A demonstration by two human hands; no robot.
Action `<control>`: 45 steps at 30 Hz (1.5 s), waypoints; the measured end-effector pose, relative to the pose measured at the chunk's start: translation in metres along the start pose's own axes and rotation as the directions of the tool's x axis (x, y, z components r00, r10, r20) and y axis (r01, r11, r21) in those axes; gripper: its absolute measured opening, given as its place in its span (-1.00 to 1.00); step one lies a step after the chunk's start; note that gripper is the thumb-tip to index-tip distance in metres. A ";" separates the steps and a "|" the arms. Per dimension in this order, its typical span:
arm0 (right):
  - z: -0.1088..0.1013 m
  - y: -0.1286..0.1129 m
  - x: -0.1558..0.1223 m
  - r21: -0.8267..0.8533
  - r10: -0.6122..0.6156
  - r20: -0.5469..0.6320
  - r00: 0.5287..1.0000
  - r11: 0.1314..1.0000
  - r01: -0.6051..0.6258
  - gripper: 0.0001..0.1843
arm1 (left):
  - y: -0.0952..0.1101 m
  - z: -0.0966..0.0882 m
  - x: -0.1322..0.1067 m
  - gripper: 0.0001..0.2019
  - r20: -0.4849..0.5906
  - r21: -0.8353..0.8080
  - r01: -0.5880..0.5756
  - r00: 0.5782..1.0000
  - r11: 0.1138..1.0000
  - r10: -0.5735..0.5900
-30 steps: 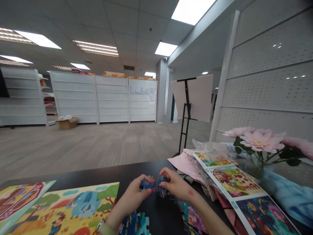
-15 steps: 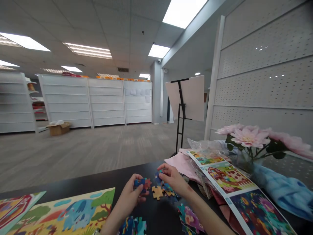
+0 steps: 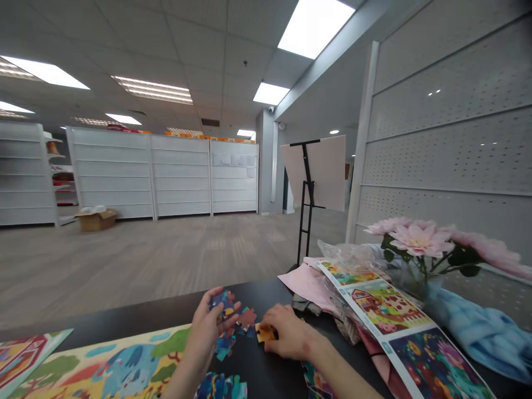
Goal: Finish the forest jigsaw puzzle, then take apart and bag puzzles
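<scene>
Blue puzzle pieces [image 3: 226,298], several, in left hand [image 3: 206,320], two picture boards [image 3: 129,370] nearby.

No text is showing readably: papers [image 3: 245,160] on the far white shelf [image 3: 235,191] are looking too faint, and blue marks [image 3: 387,348] along the near right picture sheet [image 3: 388,307] are looking too small.

There are two hands [image 3: 206,320], one easel [image 3: 306,188] and one cardboard box [image 3: 97,221].

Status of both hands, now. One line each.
Left hand: loosely curled, fingers partly spread, holding dark blue puzzle pieces.
Right hand: fingers and thumb closed on a yellow-orange puzzle piece; whether it is lifted cannot be told.
</scene>
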State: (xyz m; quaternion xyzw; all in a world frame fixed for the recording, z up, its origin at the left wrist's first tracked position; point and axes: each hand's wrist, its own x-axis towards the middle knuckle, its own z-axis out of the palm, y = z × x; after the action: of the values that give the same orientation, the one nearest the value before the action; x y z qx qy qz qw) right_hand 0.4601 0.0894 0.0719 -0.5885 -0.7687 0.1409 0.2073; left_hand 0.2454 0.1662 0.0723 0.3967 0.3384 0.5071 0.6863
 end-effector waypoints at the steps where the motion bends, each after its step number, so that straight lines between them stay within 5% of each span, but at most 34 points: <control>1: 0.003 0.001 0.000 -0.006 -0.006 -0.003 1.000 1.000 0.006 -0.76 | 0.002 -0.001 0.001 -0.63 -0.030 -0.018 -0.011 0.999 1.000 0.010; 3: 0.007 -0.001 0.002 0.006 -0.016 -0.090 0.996 1.000 0.017 -0.87 | 0.001 -0.002 0.002 -0.64 -0.036 -0.025 -0.019 0.999 1.000 0.018; 8: 0.009 -0.013 0.009 0.116 0.084 -0.281 0.956 0.992 -0.053 -0.63 | -0.028 0.003 -0.002 -0.54 0.101 0.160 0.017 0.994 0.987 -0.034; 12: 0.021 -0.023 0.012 0.156 0.139 -0.352 0.926 0.984 -0.089 -0.61 | -0.055 0.011 -0.010 -0.30 0.286 0.346 -0.146 0.957 0.927 0.044; 15: 0.018 -0.022 0.013 0.018 0.149 -0.424 0.893 0.988 -0.156 -0.56 | -0.058 0.012 -0.012 -0.30 0.311 0.409 -0.227 0.945 0.884 0.099; 18: -0.020 -0.001 0.006 -0.090 0.189 -0.501 0.845 0.959 -0.267 -0.65 | -0.045 0.011 -0.010 -0.24 0.240 0.385 -0.167 0.968 0.908 0.076; 20: -0.060 0.025 -0.006 -0.122 0.253 -0.580 0.775 0.913 -0.390 -0.78 | -0.033 0.012 -0.010 -0.16 0.231 0.335 -0.089 0.973 0.938 0.010; 24: -0.134 0.080 -0.053 -0.127 0.430 -0.644 0.633 0.756 -0.642 -0.71 | -0.014 0.017 -0.014 -0.02 0.268 0.264 0.036 0.957 0.964 -0.109; 28: -0.171 0.101 -0.093 -0.111 0.501 -0.653 0.568 0.679 -0.726 -0.69 | -0.010 0.020 -0.017 -0.11 0.270 0.261 0.002 0.960 0.965 -0.075; 34: -0.173 0.060 -0.057 -0.024 0.396 -0.649 0.649 0.843 -0.538 -0.72 | -0.005 0.017 -0.022 -0.32 0.365 0.224 -0.054 0.930 0.973 -0.032; 38: -0.141 -0.001 -0.009 0.091 0.297 -0.600 0.743 0.948 -0.305 -0.67 | 0.006 0.020 -0.038 -0.44 0.551 0.017 0.013 0.834 1.000 -0.020; 41: -0.111 -0.049 0.014 0.264 0.289 -0.495 0.819 0.948 -0.176 -0.69 | 0.012 0.025 -0.050 -0.53 0.647 -0.100 0.108 0.762 0.989 -0.018; 43: -0.094 -0.075 0.022 0.377 0.293 -0.402 0.868 0.916 -0.134 -0.72 | 0.015 0.029 -0.054 -0.51 0.640 -0.140 0.149 0.768 0.979 -0.025; 45: -0.082 -0.094 0.025 0.419 0.277 -0.353 0.894 0.901 -0.114 -0.71 | 0.016 0.032 -0.053 -0.41 0.576 -0.175 0.158 0.817 0.972 -0.029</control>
State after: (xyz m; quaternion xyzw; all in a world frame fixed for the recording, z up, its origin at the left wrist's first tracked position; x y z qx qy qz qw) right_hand 0.4146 0.0865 0.1903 -0.6278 -0.6013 0.1859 0.4580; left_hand 0.2533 0.1111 0.1043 0.4362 0.0803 0.3644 0.8188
